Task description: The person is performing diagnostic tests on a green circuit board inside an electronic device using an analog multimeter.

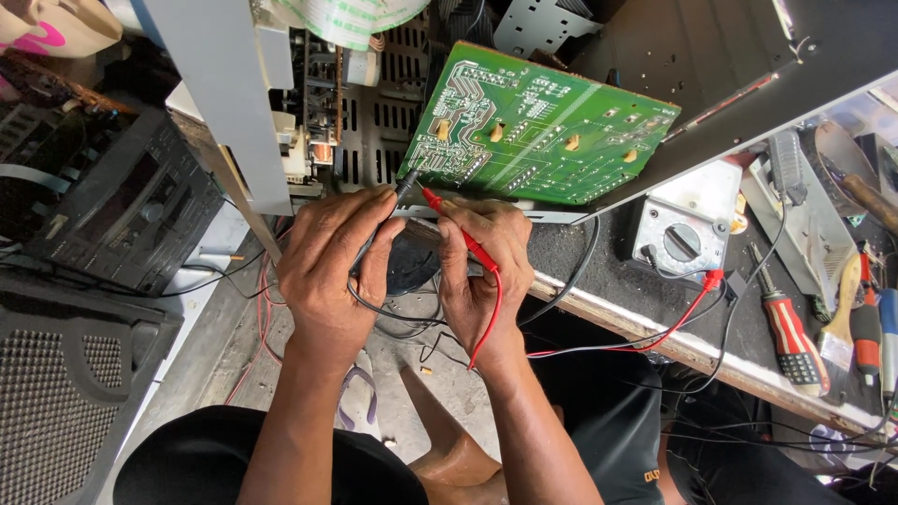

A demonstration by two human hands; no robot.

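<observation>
Red probe [468, 241], black probe [398, 201], one per hand.

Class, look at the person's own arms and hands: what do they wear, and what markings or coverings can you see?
Both the left hand and the right hand are bare: no gloves, rings, watch or bands. The forearms are uncovered too, with no sleeves in view.

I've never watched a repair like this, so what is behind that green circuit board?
Behind the green circuit board stands a dark metal chassis with slotted vents and a grey panel. The board covers whatever lies directly behind it, so that part cannot be seen.
</observation>
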